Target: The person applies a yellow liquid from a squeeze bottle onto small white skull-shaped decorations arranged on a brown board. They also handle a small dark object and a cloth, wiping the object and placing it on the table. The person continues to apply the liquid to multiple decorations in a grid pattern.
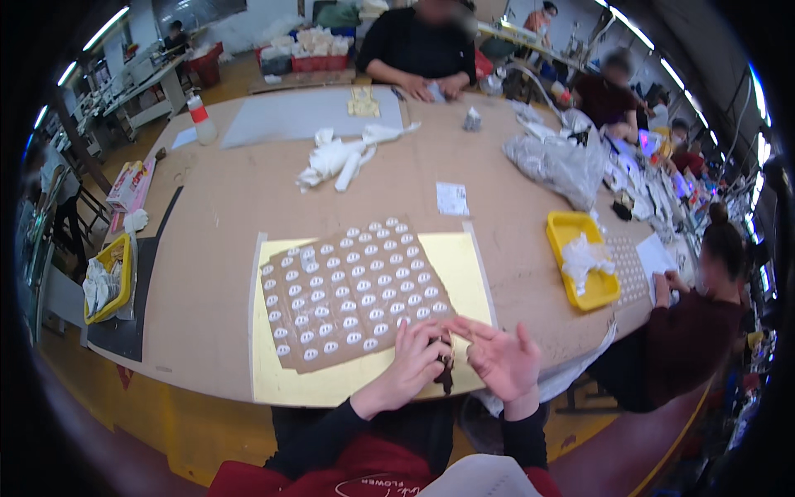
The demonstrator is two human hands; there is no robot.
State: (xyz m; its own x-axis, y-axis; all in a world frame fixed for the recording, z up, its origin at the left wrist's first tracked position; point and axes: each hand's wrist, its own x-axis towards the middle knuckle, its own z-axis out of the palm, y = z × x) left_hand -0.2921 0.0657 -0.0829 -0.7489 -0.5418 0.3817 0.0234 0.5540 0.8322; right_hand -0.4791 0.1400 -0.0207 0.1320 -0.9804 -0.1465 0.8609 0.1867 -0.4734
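My left hand [414,361] is closed, its fingers curled on a small dark brown limp piece [445,374] that hangs beside the fingertips. What kind of piece it is I cannot make out. My right hand [502,363] is turned palm up with its fingers stretched out, the fingertips close to the left hand's. Just beyond both hands lies a brown cardboard sheet [331,308] bearing rows of small white rounded pieces with dark marks. The cardboard rests at a slant on a pale yellow sheet [269,381], taped along its sides to the table.
On the brown table [207,248], a yellow tray [598,296] with crumpled plastic stands right, another yellow tray [124,286] left. White cloth pieces [344,157], a paper slip [452,200], a bottle [201,120] and a grey plastic bag [563,161] lie farther off. Co-workers sit across and to the right.
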